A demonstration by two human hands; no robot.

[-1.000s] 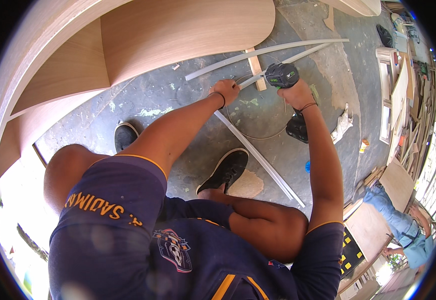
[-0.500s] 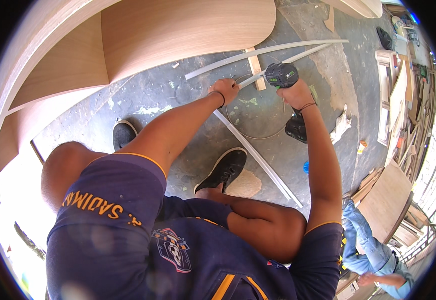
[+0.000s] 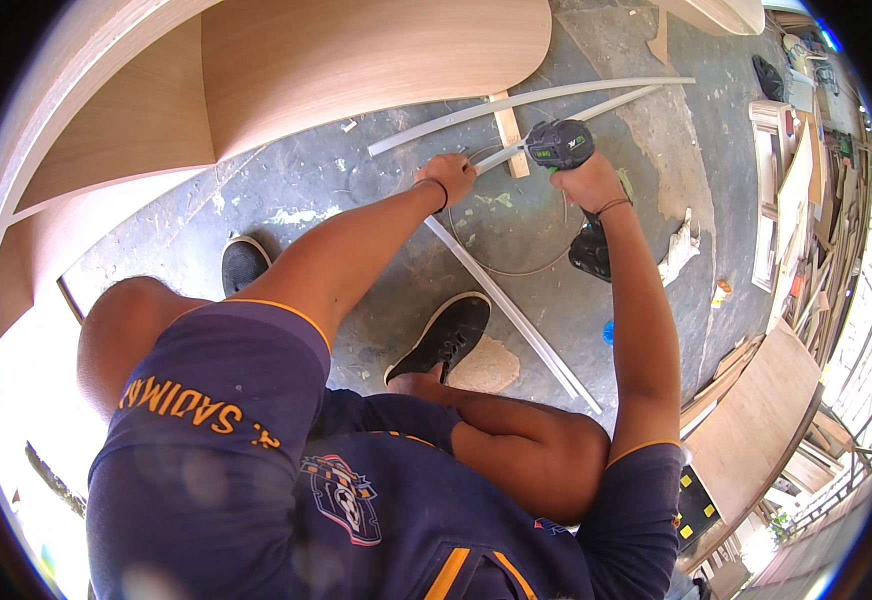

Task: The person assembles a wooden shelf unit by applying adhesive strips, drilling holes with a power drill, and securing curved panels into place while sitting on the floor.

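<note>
My right hand (image 3: 590, 184) is wrapped round the handle of a dark cordless drill (image 3: 559, 145), its nose pointing left and down at a pale metal strip (image 3: 611, 103). The near end of that strip is gripped in my left hand (image 3: 447, 178), whose fingers are closed. Under the strip, near the drill's tip, lies a short wooden batten (image 3: 508, 130). Whether the bit touches the strip is too small to tell. A second, curved strip (image 3: 536, 97) rests on the floor just beyond, and another straight strip (image 3: 516, 318) lies closer to my foot.
Large curved wooden panels (image 3: 376, 50) stand at the far left. A thin wire loop (image 3: 496, 268) and a white cloth (image 3: 679, 246) lie on the grey floor. Along the right side are stacked timber offcuts (image 3: 826, 260) and a plywood sheet (image 3: 756, 410).
My hands, the drill and the strips stay nearly where they were. The person in blue at the lower right has mostly gone from view, uncovering a black case with yellow pieces.
</note>
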